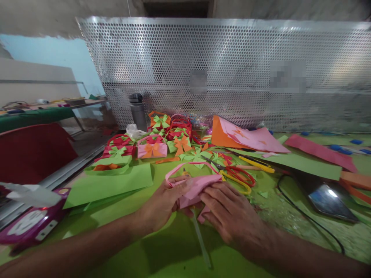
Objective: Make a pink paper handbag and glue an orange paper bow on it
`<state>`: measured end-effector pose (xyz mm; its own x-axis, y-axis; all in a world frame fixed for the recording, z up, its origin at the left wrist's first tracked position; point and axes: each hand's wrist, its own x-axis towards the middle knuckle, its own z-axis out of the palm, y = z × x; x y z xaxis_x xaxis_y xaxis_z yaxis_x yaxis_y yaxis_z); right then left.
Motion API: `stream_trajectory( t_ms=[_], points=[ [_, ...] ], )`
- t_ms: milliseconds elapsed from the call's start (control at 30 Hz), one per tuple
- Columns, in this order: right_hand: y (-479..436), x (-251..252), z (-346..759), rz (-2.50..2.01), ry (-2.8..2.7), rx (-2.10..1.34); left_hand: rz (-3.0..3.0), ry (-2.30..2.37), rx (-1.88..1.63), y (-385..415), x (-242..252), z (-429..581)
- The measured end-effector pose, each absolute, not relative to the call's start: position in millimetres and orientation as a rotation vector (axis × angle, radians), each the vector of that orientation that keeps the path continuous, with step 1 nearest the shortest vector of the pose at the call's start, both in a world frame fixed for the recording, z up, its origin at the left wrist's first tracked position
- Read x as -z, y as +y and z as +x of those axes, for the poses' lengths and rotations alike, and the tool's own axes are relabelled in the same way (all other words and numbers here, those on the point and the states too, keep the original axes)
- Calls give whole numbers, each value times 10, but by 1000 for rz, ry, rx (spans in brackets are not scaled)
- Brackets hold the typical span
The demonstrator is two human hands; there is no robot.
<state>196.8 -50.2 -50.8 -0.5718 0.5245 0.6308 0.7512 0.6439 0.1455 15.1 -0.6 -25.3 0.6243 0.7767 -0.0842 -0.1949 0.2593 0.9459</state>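
A small pink paper bag point(194, 188) with a looped pink handle is held over the green tabletop. My left hand point(165, 200) grips its left side, thumb on top and fingers curled beneath. My right hand point(228, 208) is closed on the bag's right side, its fingers pressed over the paper. Below the bag, a pale glue stick point(201, 239) lies pointing toward me; its far end is hidden beneath the bag and hands. Just beyond my right hand are red-handled scissors point(240, 175) and yellow-handled scissors point(239, 183).
Several finished paper bags with bows point(152, 150) stand at the back left, before a grey bottle point(138, 112). Green sheets point(110, 185) and a purple extension socket point(34, 227) lie left. A phone point(330, 200), cable point(307, 220) and yellow cutter point(256, 164) lie right. A perforated metal panel point(232, 54) stands behind.
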Motion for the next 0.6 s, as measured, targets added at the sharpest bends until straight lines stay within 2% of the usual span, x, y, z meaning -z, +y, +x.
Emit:
stream_trajectory(
  t_ms=[367, 600],
  points=[
    [-477, 495, 1991, -958, -2295, 602, 1094, 646, -730, 13, 261, 149],
    [-467, 407, 2019, -1116, -2248, 596, 1096, 615, -756, 42, 231, 134]
  ],
)
